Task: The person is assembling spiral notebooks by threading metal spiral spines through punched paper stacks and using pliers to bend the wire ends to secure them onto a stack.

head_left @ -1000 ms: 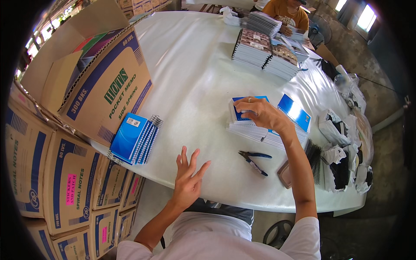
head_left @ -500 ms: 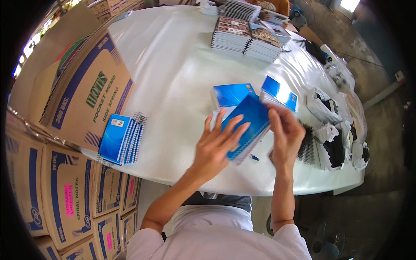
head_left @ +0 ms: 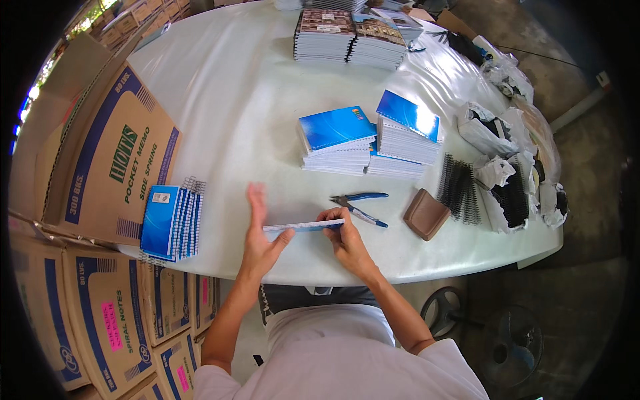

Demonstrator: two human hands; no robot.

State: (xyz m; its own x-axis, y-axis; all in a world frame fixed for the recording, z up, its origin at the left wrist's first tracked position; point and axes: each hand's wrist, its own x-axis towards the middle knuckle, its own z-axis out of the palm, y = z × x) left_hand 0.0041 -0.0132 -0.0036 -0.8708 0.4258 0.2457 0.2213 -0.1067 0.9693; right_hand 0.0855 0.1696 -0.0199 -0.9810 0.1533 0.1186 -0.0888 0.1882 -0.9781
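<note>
Bright daylight, glossy glare, fisheye-bent dark edges.

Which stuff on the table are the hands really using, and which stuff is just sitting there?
In use:
- left hand and right hand, holding a thin blue notebook on edge
- blue-handled pliers right beside them

Just lying about:
- stacks of blue notebooks
- brown pouch
- black spiral coils
- bound notebooks by the cardboard box
</note>
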